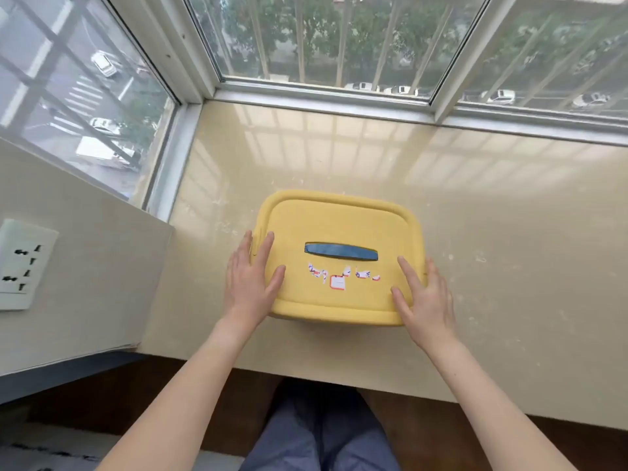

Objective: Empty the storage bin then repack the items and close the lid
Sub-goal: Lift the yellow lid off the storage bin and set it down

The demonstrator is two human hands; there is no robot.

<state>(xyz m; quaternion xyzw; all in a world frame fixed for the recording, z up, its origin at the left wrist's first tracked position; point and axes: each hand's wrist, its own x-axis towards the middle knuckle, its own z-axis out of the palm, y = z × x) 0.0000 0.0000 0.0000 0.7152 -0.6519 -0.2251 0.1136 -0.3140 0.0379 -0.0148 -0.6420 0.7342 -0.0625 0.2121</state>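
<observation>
Yellow lid (339, 222) closes the storage bin (339, 315), left hand (250, 283) and right hand (425, 298) on it, grips spread flat; start or finish, unclear.

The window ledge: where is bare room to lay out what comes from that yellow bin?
Widest bare stretch of ledge: right of the yellow bin, up to the window frame. Another runs behind the bin. Left is narrower, hemmed by the side wall. Crowded only at the bin, under the left hand and right hand.
</observation>
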